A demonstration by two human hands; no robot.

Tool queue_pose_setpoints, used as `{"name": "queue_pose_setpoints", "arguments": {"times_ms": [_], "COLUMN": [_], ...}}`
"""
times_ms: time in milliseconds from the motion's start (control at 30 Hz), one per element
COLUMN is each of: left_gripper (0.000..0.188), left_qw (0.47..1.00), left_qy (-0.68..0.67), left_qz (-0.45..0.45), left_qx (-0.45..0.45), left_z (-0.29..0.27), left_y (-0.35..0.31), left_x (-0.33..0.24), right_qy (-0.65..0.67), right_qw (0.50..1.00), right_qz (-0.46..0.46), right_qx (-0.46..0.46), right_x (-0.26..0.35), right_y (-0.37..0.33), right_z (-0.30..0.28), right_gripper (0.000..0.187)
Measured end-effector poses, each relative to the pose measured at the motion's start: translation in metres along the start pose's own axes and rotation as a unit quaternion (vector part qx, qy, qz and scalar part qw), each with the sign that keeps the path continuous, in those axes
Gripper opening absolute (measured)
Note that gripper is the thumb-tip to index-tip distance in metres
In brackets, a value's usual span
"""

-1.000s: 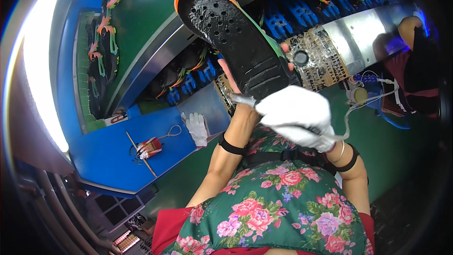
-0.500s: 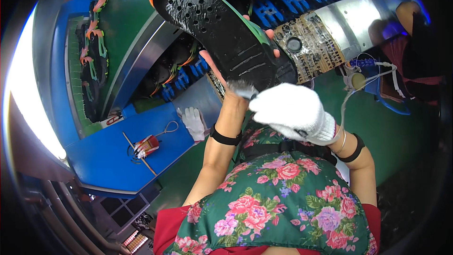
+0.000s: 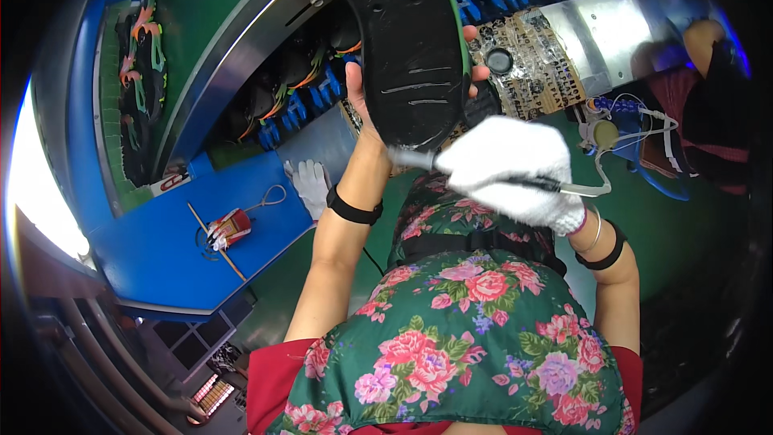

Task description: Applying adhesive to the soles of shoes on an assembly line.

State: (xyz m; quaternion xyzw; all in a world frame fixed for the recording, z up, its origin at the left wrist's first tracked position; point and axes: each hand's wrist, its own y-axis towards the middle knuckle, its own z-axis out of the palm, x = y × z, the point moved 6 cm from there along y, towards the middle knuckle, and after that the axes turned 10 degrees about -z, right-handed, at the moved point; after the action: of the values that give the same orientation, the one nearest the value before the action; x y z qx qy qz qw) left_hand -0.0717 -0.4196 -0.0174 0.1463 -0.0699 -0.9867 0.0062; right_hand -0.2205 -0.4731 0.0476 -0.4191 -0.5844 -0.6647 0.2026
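Observation:
My bare left hand (image 3: 360, 101) grips a shoe (image 3: 411, 48) from beneath, with its thumb and fingertips showing at either side. The shoe's black bottom faces me, with small holes toward the far end and thin glossy streaks across the near part. A strip of green and orange edges its right side, and the far end runs out of view. In a white knit glove, my right hand (image 3: 511, 161) is closed round a brush (image 3: 412, 159) whose handle joins a pale tube (image 3: 592, 190). The brush's bristles are at the shoe's near end; whether they touch is hard to tell.
On the blue table (image 3: 153, 254) at left lie a red cup (image 3: 232, 227), a stick and a white glove (image 3: 311, 185). Ahead, a metal ledge bears taped cardboard (image 3: 531, 64) with a round black cap. Shoes line racks behind. Another person (image 3: 704, 72) is at right.
The shoe has swung more upright and shifted up, so its orange-rimmed toe has left the view. The brush has moved from the shoe's left edge to its near end.

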Motion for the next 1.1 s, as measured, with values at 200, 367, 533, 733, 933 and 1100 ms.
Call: {"name": "queue_pose_setpoints", "arguments": {"times_ms": [200, 367, 533, 733, 933, 1100], "left_gripper": [0.121, 0.120, 0.107, 0.100, 0.094, 0.082], "left_qw": [0.996, 0.983, 0.949, 0.954, 0.970, 0.969], "left_qy": [0.010, 0.073, 0.170, 0.141, 0.026, -0.133], "left_qz": [-0.086, -0.137, -0.164, -0.150, -0.110, -0.086], "left_qx": [-0.022, -0.103, -0.207, -0.218, -0.214, -0.191], "left_z": [-0.008, -0.015, -0.049, -0.055, -0.021, -0.023], "left_y": [0.004, -0.009, -0.017, -0.017, -0.018, -0.054], "left_x": [0.002, 0.002, -0.007, -0.010, 0.010, 0.036], "right_qy": [-0.182, -0.025, -0.166, -0.102, 0.071, -0.289], "right_qw": [0.976, 0.996, 0.973, 0.994, 0.989, 0.955], "right_qz": [-0.090, -0.040, -0.101, -0.019, 0.117, -0.067], "right_qx": [0.081, 0.071, 0.122, 0.026, -0.051, -0.022], "right_x": [0.010, 0.013, 0.012, 0.005, -0.011, 0.001], "right_y": [-0.009, -0.005, -0.012, 0.003, -0.005, 0.042], "right_z": [0.020, 0.012, 0.021, -0.004, -0.010, -0.033], "right_gripper": [0.038, 0.023, 0.029, 0.019, 0.013, 0.020]}}
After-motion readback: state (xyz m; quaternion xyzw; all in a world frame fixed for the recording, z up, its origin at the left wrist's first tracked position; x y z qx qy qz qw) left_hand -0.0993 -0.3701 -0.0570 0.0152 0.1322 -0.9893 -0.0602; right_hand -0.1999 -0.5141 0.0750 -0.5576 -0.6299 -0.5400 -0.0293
